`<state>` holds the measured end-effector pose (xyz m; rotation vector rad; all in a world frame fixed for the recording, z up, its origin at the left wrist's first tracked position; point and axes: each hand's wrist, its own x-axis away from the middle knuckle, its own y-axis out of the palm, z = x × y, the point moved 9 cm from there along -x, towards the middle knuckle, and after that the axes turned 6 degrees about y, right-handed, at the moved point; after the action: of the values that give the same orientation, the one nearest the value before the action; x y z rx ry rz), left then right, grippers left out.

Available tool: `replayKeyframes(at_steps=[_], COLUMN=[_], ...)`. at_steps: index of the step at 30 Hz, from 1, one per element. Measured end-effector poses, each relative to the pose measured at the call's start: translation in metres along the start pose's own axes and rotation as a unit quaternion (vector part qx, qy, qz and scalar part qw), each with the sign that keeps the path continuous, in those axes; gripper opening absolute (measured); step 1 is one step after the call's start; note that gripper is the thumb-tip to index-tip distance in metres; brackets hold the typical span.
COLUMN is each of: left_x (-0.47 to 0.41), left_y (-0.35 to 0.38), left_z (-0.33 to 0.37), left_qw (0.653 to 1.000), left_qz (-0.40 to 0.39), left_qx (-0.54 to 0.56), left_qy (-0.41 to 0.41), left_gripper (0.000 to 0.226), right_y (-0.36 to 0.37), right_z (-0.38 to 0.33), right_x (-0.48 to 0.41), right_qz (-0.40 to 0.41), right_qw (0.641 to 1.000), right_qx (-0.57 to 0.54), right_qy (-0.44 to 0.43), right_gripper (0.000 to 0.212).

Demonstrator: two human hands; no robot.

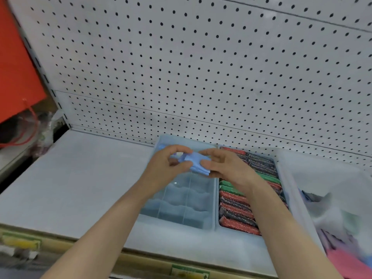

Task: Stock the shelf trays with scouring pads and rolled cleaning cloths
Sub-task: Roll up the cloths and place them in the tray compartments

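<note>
Head view: left hand and right hand pinch blue cloth between them, thumbs and fingers curled on its ends. Directly below grip, clear divided tray; cloth held over its far end. Just right of grip, red, green, black scouring pads fill neighbouring tray. Left of grip, white shelf; behind, pegboard wall; far left, red panel; far right, translucent bin
</note>
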<state>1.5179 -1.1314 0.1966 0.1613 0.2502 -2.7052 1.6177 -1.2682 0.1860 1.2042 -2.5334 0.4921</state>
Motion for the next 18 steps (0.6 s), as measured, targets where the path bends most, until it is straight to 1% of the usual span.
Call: replayKeyframes(at_steps=[1, 2, 3, 4, 5, 7, 9, 12, 14, 18], left_x=[-0.003, -0.006, -0.008, -0.009, -0.010, -0.011, -0.011, -0.012, -0.014, -0.012], left_y=[-0.008, -0.020, -0.031, -0.037, -0.041, -0.044, -0.044, -0.046, -0.047, -0.045], left_z=[-0.008, -0.016, -0.024, -0.030, -0.037, -0.051, -0.064, -0.081, -0.086, -0.086], left_qw=[0.999, 0.996, 0.990, 0.981, 0.969, 0.945, 0.928, 0.922, 0.924, 0.923], left_qz=[0.022, 0.052, 0.073, 0.077, 0.071, 0.055, 0.045, 0.040, 0.041, 0.040], left_qx=[-0.027, -0.068, -0.120, -0.175, -0.228, -0.315, -0.361, -0.377, -0.374, -0.373], left_qy=[0.000, 0.007, 0.020, 0.039, 0.056, 0.072, 0.079, 0.076, 0.071, 0.087], left_gripper=[0.027, 0.030, 0.031, 0.031, 0.030, 0.031, 0.042, 0.055, 0.057, 0.061], right_y=[-0.008, -0.017, -0.024, -0.027, -0.029, -0.029, -0.019, 0.005, 0.018, 0.033], right_z=[0.002, 0.002, 0.002, 0.001, 0.002, 0.005, 0.006, 0.011, 0.014, 0.023], right_x=[-0.007, -0.013, -0.019, -0.023, -0.027, -0.034, -0.043, -0.062, -0.075, -0.091], right_qz=[0.033, 0.079, 0.121, 0.151, 0.175, 0.210, 0.216, 0.197, 0.196, 0.198], right_qw=[0.998, 0.991, 0.974, 0.953, 0.935, 0.916, 0.911, 0.904, 0.895, 0.870], right_qx=[0.044, 0.112, 0.192, 0.261, 0.307, 0.339, 0.343, 0.370, 0.390, 0.444], right_qy=[-0.005, -0.014, -0.024, -0.034, -0.039, -0.049, -0.070, -0.085, -0.088, -0.078], right_gripper=[0.028, 0.030, 0.029, 0.024, 0.020, 0.015, 0.015, 0.019, 0.020, 0.021])
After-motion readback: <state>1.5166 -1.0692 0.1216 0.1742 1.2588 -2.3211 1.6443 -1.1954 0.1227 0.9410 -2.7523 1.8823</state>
